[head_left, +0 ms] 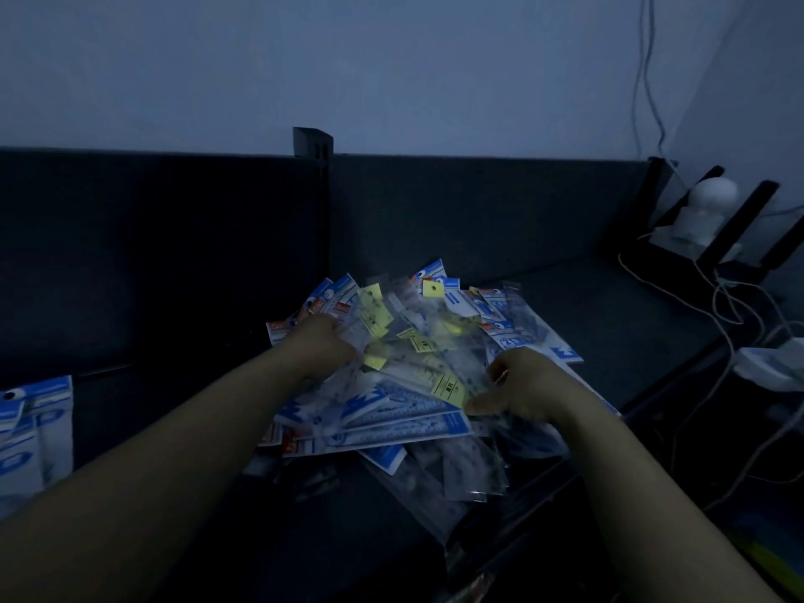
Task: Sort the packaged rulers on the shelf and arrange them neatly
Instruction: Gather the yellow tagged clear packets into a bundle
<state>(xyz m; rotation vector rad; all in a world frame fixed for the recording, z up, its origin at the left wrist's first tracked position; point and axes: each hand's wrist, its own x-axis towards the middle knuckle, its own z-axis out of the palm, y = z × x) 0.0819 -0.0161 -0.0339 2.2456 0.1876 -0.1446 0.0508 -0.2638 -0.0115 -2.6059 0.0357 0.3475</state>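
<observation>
I see ruler packs fanned, long axes 10-to-2 o'clock, on dark shelf, dim room; left hand and right hand each curled, gripping packs.

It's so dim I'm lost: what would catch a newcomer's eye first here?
The untidy heap of packaged rulers in the middle, its blue-and-white cards and yellow tags bright against the dark shelf. The left hand and right hand reach into it from either side. A smaller stack of blue-and-white packs lies at the far left edge.
</observation>
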